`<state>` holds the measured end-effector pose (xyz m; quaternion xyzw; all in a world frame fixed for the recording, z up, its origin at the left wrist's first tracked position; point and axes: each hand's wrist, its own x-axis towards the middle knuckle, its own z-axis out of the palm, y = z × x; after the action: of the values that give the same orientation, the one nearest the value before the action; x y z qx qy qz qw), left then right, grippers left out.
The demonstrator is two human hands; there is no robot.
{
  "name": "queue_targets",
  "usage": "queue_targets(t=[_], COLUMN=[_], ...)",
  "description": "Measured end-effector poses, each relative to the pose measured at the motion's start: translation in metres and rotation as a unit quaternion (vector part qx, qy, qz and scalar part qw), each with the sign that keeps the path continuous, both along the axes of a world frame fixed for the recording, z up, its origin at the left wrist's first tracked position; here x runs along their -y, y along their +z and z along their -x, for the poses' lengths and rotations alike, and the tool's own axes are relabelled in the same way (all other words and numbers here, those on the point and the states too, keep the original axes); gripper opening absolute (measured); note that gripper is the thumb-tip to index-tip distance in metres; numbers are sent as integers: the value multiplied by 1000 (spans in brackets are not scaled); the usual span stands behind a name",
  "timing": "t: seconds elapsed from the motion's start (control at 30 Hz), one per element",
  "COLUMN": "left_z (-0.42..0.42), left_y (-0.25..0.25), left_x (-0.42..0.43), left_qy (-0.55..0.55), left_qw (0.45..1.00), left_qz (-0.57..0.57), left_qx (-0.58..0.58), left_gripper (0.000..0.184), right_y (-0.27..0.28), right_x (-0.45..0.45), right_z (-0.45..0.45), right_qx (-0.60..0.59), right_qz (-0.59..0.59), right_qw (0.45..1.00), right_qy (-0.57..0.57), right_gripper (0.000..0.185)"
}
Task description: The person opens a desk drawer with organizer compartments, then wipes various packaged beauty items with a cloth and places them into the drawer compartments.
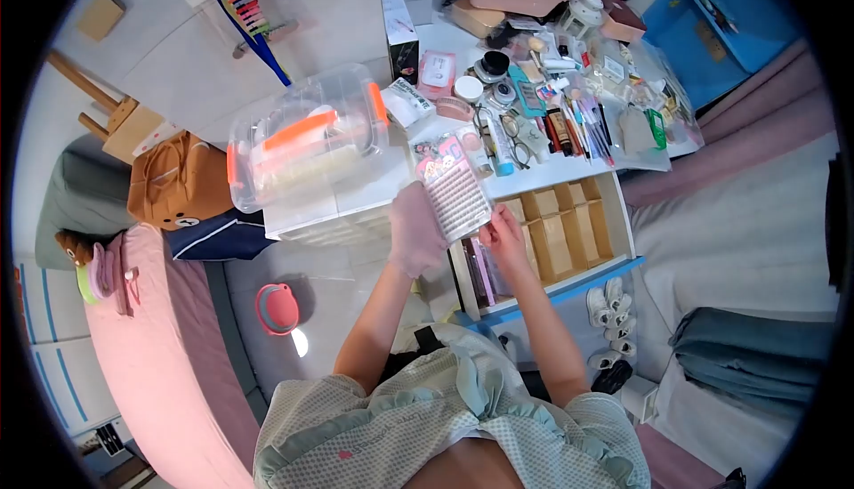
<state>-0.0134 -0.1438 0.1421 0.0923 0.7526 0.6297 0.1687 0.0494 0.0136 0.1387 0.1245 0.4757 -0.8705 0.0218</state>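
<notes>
A flat case of false lashes (460, 197), with rows of dark clusters on white strips and a pink cartoon label at its top end, is held up over the front of the desk. My left hand (416, 231) grips its left edge; it looks covered by a dusty pink glove or cloth, and its fingers are partly hidden. At the lower right corner of the case, my right hand (505, 238) pinches with thumb and fingers. Below the hands, an open drawer (627, 238) shows cardboard dividers (560, 238) and several thin packages at its left.
Cosmetics, brushes (592, 124), eyeglasses (520, 153) and jars crowd the desk (347, 200). A clear storage box (307, 137) with orange latches sits at left. A pink bin (277, 308) stands on the floor beside a pink bed (169, 347). Shoes (612, 315) lie right of the drawer.
</notes>
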Motion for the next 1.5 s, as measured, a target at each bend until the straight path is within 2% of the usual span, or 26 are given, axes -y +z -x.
queue_targets(t=[0.03, 0.07, 0.13, 0.2, 0.27, 0.3, 0.33, 0.4, 0.43, 0.47, 0.5, 0.57, 0.67, 0.77, 0.8, 0.83, 0.87, 0.93, 1.03, 1.07, 1.13, 1.2, 1.27, 1.37, 1.43, 1.5], left_z=[-7, -12, -23, -41, -50, -54, -57, -61, -61, -64, -67, -82, -85, -95, -102, -108, -105, -112, -120, -126, -136, -143, -148, -149, -156, -162], left_y=[-5, -10, -5, 5, 10, 12, -11, -34, -34, -34, -25, 27, 42, 40, 34, 28, -2, 54, 71, 76, 57, 52, 87, 75, 59, 56], left_x=[-2, -4, -8, -9, -26, -34, -39, -49, -61, -68, -75, -79, -75, -64, -59, -54, -57, -61, -51, -51, -54, -60, -74, -68, -54, -50], left_qy=[49, 55, 37, -8, 116, 198, 188, 243, 305, 332, 360, 357, 291, 144, 66, 25, 45, 145, -7, 1, -20, 39, 173, 160, 53, 40], left_qw=[985, 963, 979, 990, 988, 958, 975, 962, 927, 907, 884, 892, 898, 916, 979, 1000, 987, 893, 927, 938, 985, 987, 932, 919, 990, 988], left_qz=[-156, -236, -178, 107, -35, -110, -63, -57, -100, -119, -139, -133, -114, -206, -113, -13, -148, -275, -217, -188, -152, -134, -136, -163, -93, -119], left_qx=[48, 116, 91, -97, 100, 179, 101, 109, 193, 230, 264, 243, 309, 313, 158, -12, 40, 326, 306, 292, 78, 76, 287, 321, 88, 88], left_gripper=[29, 30, 38, 50, 55, 62, 63, 63, 62, 58, 55, 46, 51, 42, 34, 26, 24, 26, 25, 19, 20, 20, 20, 23, 26, 29], right_y=[1, 4, 5, 6, 7, 7, 6, 11, 14, 5, 1, -2, 6, 27, 29, 31, 35, 37, 48, 45, 54, 63, 71, 85, 93, 88], right_x=[-2, -4, -10, -15, -17, -19, -19, -14, -10, -5, -4, -4, -9, -24, -36, -49, -60, -82, -103, -110, -113, -110, -112, -116, -118, -128], right_z=[-9, -17, -31, -43, -53, -58, -61, -70, -75, -79, -80, -84, -93, -95, -95, -96, -98, -105, -116, -122, -130, -135, -139, -141, -142, -143], right_qx=[6, 20, 34, 28, 4, -7, -17, 6, 17, -40, -39, -35, -3, 13, -2, -17, 36, 22, 39, 46, 51, 49, 47, 48, 51, 48], right_qz=[24, 28, 29, 27, 22, 19, 34, -57, -103, -167, -178, -201, -169, -85, -48, -12, -39, -21, -40, -61, -82, -97, -112, -128, -133, -116], right_qw=[1000, 999, 999, 999, 999, 1000, 999, 997, 992, 978, 975, 969, 976, 985, 990, 993, 993, 997, 998, 997, 995, 994, 993, 990, 989, 992], right_qy=[14, 12, 24, 28, 24, 23, -6, -53, -76, -117, -124, -138, -136, -146, -133, -120, -107, -77, -20, -6, 11, 5, 14, 34, 28, 34], right_gripper=[9, 9, 10, 10, 11, 12, 10, 18, 23, 34, 33, 32, 25, 28, 28, 29, 31, 31, 31, 31, 30, 28, 26, 24, 24, 27])
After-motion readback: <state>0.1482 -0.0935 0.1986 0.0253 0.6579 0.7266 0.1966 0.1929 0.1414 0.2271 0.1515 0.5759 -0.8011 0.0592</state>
